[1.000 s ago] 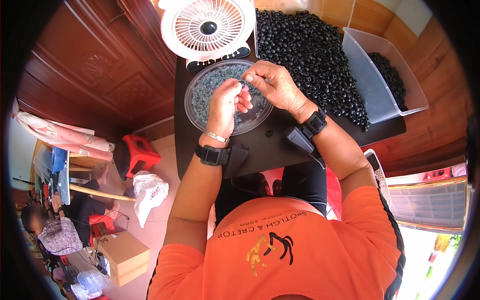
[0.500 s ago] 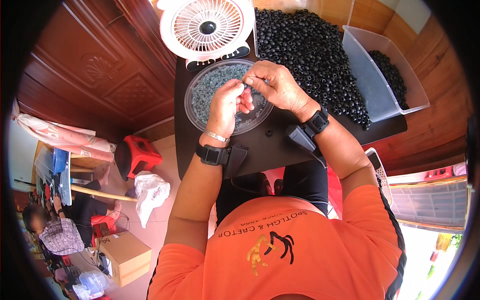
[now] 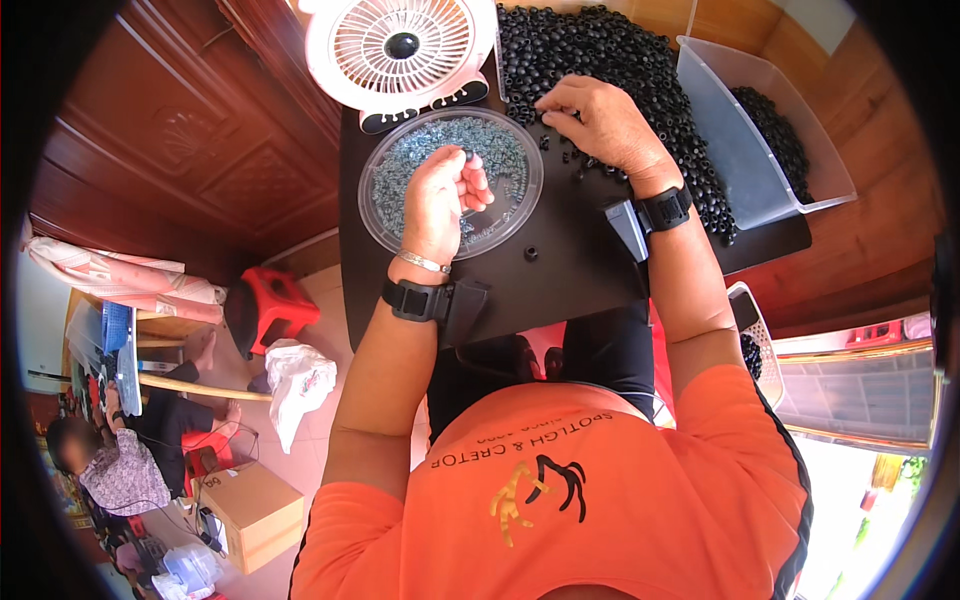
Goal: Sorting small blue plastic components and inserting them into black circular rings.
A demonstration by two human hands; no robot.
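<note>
- Left hand (image 3: pixel 447 195) pinches a dark bead (image 3: pixel 469 155), a round tub (image 3: pixel 535 182) beneath it.
- Right hand (image 3: pixel 605 122) reaches beside black beads (image 3: pixel 625 65); cannot tell if grasping any.

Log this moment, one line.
left hand: pinching dark bead above round clear tray | right hand: at black bead pile, grip unclear

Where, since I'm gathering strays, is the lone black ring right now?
In the head view, the black ring lies on the dark table, just off the round dish's lower right rim, left of the right wristband.
</note>
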